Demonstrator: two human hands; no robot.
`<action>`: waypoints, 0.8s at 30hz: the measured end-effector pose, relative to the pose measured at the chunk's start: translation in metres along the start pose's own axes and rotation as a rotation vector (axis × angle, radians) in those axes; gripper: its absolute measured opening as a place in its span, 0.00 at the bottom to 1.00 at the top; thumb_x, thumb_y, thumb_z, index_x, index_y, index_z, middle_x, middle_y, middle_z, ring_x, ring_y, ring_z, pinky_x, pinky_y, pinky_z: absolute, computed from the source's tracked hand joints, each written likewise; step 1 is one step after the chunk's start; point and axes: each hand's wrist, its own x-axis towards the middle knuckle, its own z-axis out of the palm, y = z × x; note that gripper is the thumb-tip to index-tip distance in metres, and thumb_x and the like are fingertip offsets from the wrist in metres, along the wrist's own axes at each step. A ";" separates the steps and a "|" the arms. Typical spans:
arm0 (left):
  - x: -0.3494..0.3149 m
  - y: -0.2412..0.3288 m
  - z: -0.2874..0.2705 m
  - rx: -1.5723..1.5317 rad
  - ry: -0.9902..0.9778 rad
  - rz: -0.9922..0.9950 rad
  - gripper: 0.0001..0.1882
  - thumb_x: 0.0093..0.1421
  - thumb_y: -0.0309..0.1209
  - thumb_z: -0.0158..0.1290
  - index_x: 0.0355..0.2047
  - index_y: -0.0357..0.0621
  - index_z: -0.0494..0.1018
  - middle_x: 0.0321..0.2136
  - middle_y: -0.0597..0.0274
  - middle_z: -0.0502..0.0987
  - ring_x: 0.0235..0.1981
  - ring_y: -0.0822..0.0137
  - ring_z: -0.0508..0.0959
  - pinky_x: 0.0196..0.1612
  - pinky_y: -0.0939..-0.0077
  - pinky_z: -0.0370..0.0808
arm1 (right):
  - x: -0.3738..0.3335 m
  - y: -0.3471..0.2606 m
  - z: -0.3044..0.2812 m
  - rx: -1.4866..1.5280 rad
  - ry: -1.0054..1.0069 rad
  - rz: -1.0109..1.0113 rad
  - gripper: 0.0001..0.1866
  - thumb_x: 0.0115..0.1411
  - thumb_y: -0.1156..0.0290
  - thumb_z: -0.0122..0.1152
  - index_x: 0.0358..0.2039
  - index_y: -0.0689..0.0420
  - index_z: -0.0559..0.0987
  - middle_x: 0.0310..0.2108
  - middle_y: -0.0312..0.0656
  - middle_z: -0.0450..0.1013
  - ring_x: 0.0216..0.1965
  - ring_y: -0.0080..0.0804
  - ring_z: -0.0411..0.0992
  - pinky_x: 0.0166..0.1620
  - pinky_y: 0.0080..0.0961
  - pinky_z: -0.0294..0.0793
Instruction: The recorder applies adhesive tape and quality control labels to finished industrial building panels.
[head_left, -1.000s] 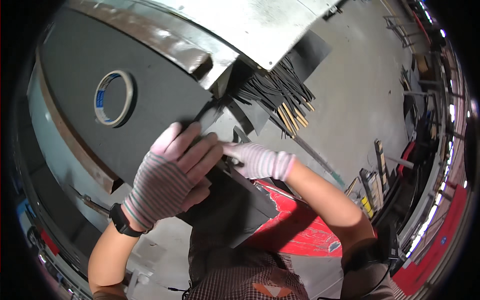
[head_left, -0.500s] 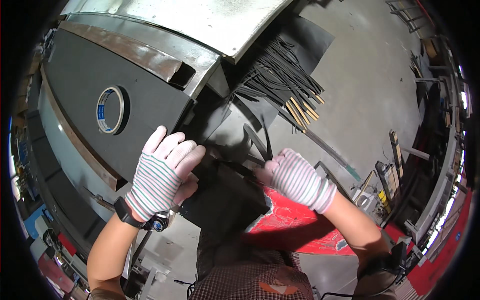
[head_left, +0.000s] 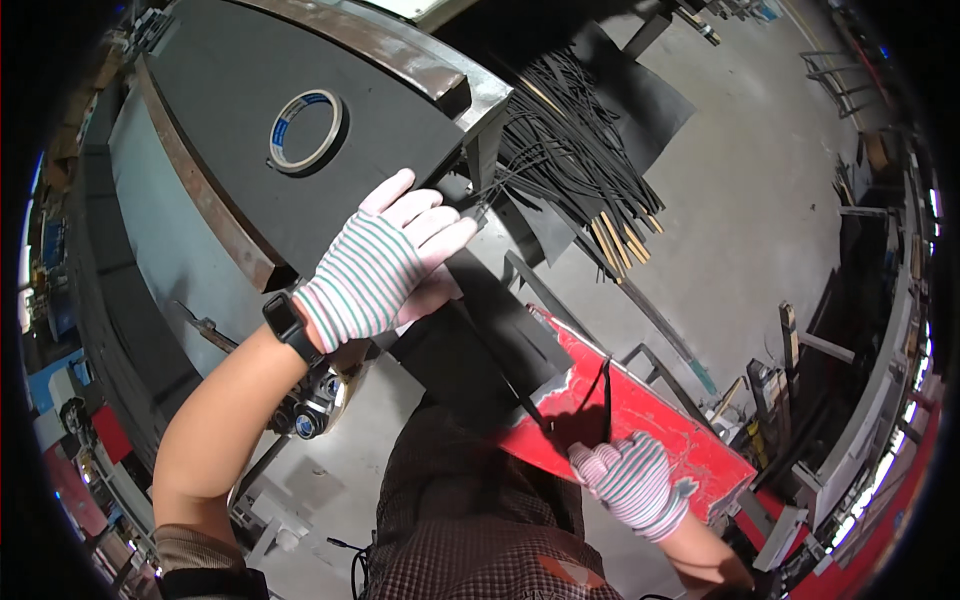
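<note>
My left hand point(head_left: 385, 265), in a striped knit glove, is closed beside the corner of the dark-topped bench point(head_left: 215, 100). Its fingers are bent over toward the thumb; what lies between them is hidden. Lower and to the right, my right hand point(head_left: 632, 482), gloved alike, is closed on a thin black strip point(head_left: 607, 385), one end of which sticks up past the fingers. A dark line runs from below my left hand toward my right; I cannot tell whether it is the same strip. Under both hands lie a black sheet point(head_left: 510, 335) and a scratched red panel point(head_left: 660, 415).
A tape roll point(head_left: 277, 132) lies on the bench between rusty metal bars point(head_left: 205, 190). Beyond the bench corner hangs a bundle of black strips point(head_left: 585, 140), some with tan ends point(head_left: 625, 240). Metal frames and scraps point(head_left: 775, 390) stand at the right.
My right hand has moved down toward me, over the red panel, with the black strip. My left hand has shifted up and right in the view. The view itself has shifted too.
</note>
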 end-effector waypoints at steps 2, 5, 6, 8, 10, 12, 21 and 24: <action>-0.007 -0.002 0.001 0.024 0.023 0.002 0.33 0.43 0.39 0.62 0.52 0.45 0.73 0.50 0.58 0.76 0.56 0.55 0.72 0.67 0.50 0.59 | -0.012 -0.029 0.016 0.053 -0.053 0.045 0.15 0.50 0.66 0.61 0.41 0.50 0.77 0.18 0.33 0.66 0.19 0.31 0.69 0.23 0.34 0.65; -0.009 -0.003 0.005 0.088 0.062 0.032 0.32 0.50 0.45 0.59 0.54 0.43 0.73 0.50 0.56 0.77 0.57 0.56 0.72 0.69 0.54 0.57 | -0.031 -0.076 0.045 0.151 -0.177 0.124 0.14 0.48 0.67 0.62 0.38 0.48 0.77 0.16 0.36 0.69 0.19 0.36 0.72 0.22 0.37 0.66; -0.009 -0.005 0.006 0.112 0.069 0.061 0.33 0.51 0.45 0.58 0.55 0.42 0.72 0.51 0.56 0.76 0.58 0.56 0.71 0.69 0.55 0.57 | -0.043 -0.092 0.061 0.233 -0.192 0.164 0.13 0.49 0.68 0.61 0.37 0.48 0.77 0.17 0.37 0.70 0.19 0.38 0.72 0.22 0.38 0.67; -0.005 -0.006 0.012 0.155 0.076 0.112 0.34 0.53 0.45 0.57 0.57 0.42 0.70 0.53 0.56 0.75 0.60 0.57 0.70 0.70 0.56 0.55 | -0.070 -0.123 0.090 0.398 -0.334 0.306 0.03 0.58 0.64 0.55 0.30 0.47 0.75 0.18 0.41 0.70 0.20 0.43 0.72 0.23 0.42 0.69; -0.009 -0.011 0.015 0.181 0.104 0.119 0.35 0.55 0.47 0.57 0.60 0.42 0.67 0.56 0.57 0.73 0.62 0.58 0.68 0.70 0.57 0.55 | -0.109 -0.151 0.134 0.345 -0.420 0.498 0.08 0.57 0.63 0.57 0.34 0.49 0.78 0.24 0.44 0.77 0.25 0.48 0.76 0.29 0.44 0.73; -0.008 -0.014 0.025 0.202 0.235 0.141 0.35 0.57 0.47 0.56 0.61 0.44 0.67 0.59 0.57 0.71 0.62 0.57 0.67 0.69 0.59 0.55 | -0.170 -0.169 0.186 0.249 -0.725 0.668 0.10 0.61 0.60 0.54 0.34 0.51 0.79 0.31 0.47 0.79 0.30 0.51 0.78 0.33 0.45 0.76; -0.043 0.012 -0.019 0.071 0.775 0.214 0.13 0.51 0.40 0.54 0.33 0.46 0.75 0.38 0.59 0.76 0.43 0.59 0.76 0.55 0.58 0.68 | -0.218 -0.165 0.150 -0.176 -0.763 0.766 0.11 0.61 0.61 0.52 0.28 0.47 0.81 0.25 0.48 0.79 0.26 0.52 0.79 0.32 0.44 0.81; -0.086 0.101 -0.041 -0.331 0.601 0.175 0.32 0.37 0.61 0.65 0.33 0.46 0.80 0.36 0.58 0.79 0.41 0.59 0.79 0.45 0.61 0.71 | -0.113 -0.161 0.083 0.336 -0.237 0.815 0.07 0.64 0.67 0.60 0.35 0.58 0.80 0.20 0.39 0.73 0.21 0.31 0.72 0.29 0.28 0.73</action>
